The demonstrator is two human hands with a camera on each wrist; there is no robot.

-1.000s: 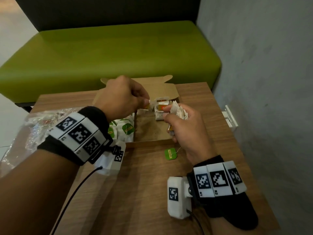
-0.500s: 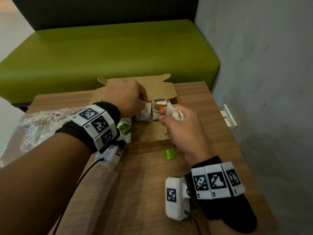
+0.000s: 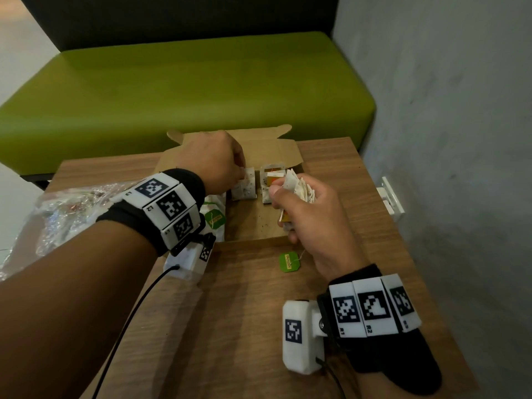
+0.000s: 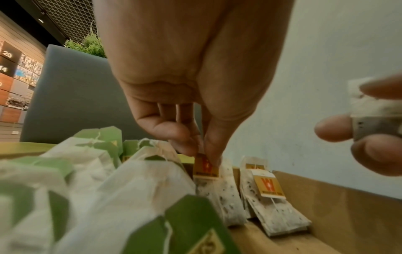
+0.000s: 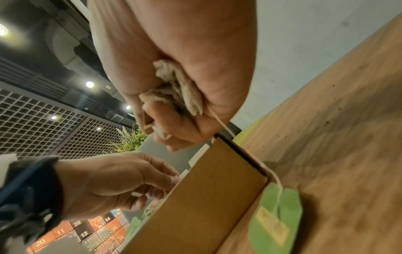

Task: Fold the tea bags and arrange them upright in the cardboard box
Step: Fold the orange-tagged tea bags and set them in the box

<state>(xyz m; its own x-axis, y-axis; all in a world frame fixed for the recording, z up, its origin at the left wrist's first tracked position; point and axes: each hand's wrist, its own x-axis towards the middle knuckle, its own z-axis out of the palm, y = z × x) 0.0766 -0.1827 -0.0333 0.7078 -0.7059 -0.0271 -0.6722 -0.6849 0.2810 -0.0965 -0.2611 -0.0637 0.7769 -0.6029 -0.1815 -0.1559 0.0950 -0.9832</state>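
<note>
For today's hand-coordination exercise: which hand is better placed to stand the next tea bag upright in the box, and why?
Left. The left hand already pinches a tea bag standing inside the cardboard box; the right hand is full, gripping a bundle of bags.

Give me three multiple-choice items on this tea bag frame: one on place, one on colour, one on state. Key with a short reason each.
1. Where does the loose green tag lie?
A. on the table in front of the box
B. inside the box
C. on the bench

2. What colour are the tags on the two upright tea bags at the far end of the box?
A. blue
B. orange-yellow
C. black

3. What is the right hand doing?
A. lying flat on the table
B. hanging open
C. gripping a bunch of tea bags

Key: 1 A, the tag lies on the wood outside the box's near wall. 2 B, the left wrist view shows orange-yellow tags. 3 C, its fingers curl round the bunch.
</note>
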